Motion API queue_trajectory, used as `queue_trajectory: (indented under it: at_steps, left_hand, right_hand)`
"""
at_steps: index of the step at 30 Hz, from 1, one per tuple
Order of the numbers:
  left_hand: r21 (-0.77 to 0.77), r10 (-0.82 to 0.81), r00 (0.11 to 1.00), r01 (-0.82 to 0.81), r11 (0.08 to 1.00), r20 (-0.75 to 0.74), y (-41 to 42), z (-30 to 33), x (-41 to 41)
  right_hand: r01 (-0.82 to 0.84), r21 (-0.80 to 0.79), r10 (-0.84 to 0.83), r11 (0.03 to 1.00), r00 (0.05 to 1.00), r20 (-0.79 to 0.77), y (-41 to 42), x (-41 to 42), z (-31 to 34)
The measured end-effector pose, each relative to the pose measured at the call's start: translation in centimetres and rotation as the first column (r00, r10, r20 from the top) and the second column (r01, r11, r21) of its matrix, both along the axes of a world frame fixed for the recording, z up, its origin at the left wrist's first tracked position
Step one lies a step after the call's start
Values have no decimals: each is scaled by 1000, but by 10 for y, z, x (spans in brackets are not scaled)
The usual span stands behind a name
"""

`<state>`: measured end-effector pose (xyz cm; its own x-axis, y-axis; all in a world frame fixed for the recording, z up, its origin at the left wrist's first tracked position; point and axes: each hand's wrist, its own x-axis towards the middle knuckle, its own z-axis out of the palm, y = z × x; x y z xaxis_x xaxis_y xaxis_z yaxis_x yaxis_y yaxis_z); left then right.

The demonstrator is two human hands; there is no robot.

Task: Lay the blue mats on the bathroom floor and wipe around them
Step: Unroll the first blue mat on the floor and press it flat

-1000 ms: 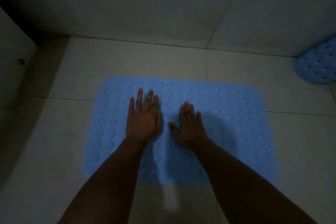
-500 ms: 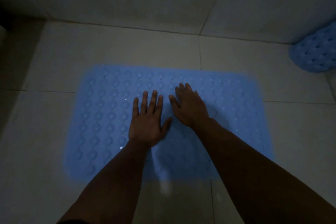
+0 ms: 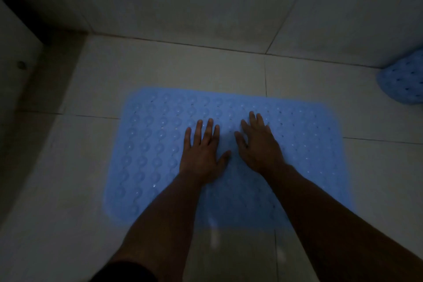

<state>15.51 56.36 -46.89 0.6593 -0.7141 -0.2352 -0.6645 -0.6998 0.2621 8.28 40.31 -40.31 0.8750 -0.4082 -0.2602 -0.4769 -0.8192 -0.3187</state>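
Palms of left hand [image 3: 202,155] and right hand [image 3: 259,146] press flat, fingers straight, mid-mat; blue bath mat [image 3: 148,144] runs lengthwise left-right, second mat [image 3: 402,84] nearer the right.

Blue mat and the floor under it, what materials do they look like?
Blue mat: likely soft rubber or PVC, semi-gloss; moulded bubble rows, small holes, glints. Floor: probably ceramic tile, smooth pale glaze; straight grout lines. Dim light, so both are guesses.
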Motion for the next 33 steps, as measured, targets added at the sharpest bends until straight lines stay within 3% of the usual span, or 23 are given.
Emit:
queue_trajectory:
  at_steps: [3,7,10,14,17,20,33]
  left_hand:
    - [-9,-15,983,13,1000,-186,6,37,33]
    - [-114,102,995,-102,988,-2,54,71,61]
    - [-61,144,987,-140,988,68,80,66,57]
    - [-19,172,980,-171,985,100,105,47,55]
    - [-31,202,972,-200,979,122,121,33,52]
    - [-42,225,966,-221,974,131,135,24,48]
    - [-78,274,944,-264,961,182,148,10,55]
  right_hand:
    - [-16,-44,17,999,1000,20,6,15,34]
    - [-41,20,41,999,999,16,43,44,46]
    - [-105,11,104,994,991,81,90,61,21]
    - [-181,-18,181,983,981,62,140,63,-33]
    - [-174,-124,177,977,984,12,155,54,-56]
    - [-179,-207,189,962,982,29,160,49,-63]
    - [-174,-208,188,963,981,52,160,51,-70]
